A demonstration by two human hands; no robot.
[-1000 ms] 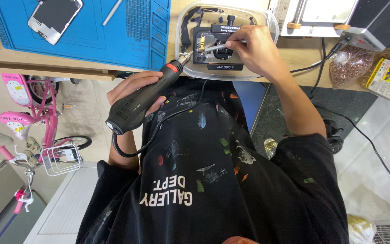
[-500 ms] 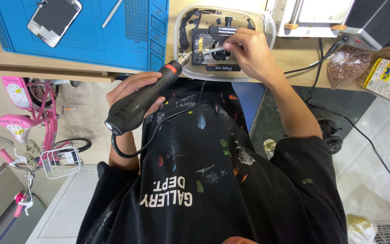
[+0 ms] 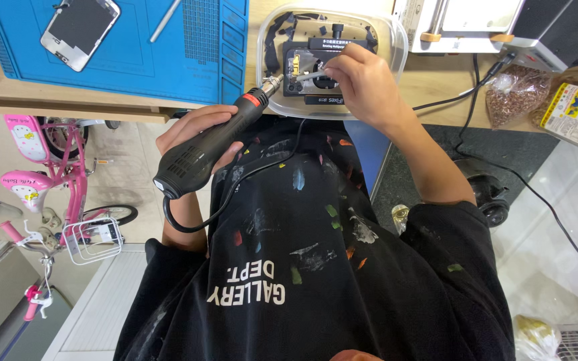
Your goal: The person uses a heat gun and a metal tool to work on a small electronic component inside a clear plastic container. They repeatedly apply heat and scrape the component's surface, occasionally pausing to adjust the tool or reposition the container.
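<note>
Floor: pale tiles below the bench edge, one pink child's bicycle (image 3: 55,180) parked on the left side of the picture, and open floor runs beside the black dotted shirt (image 3: 316,267).
Left hand: left hand (image 3: 199,137) wraps tight round one black hot air handle (image 3: 209,150), red ring near its metal nozzle, cord looping down over the shirt.
Bench edge: nozzle tip crosses the wooden bench (image 3: 436,87) lip and reaches the rim of one clear plastic tray (image 3: 396,40).
Right hand: right hand (image 3: 362,83) over the tray, fingers pinching one slim metal tool (image 3: 309,75).
Work piece: one black clamp fixture (image 3: 322,60) sits inside the tray, tool tip touching it.
Further back: one blue mat (image 3: 135,53) carrying one phone frame (image 3: 78,30).
Far right: two snack bags (image 3: 543,103) near the bench edge.
</note>
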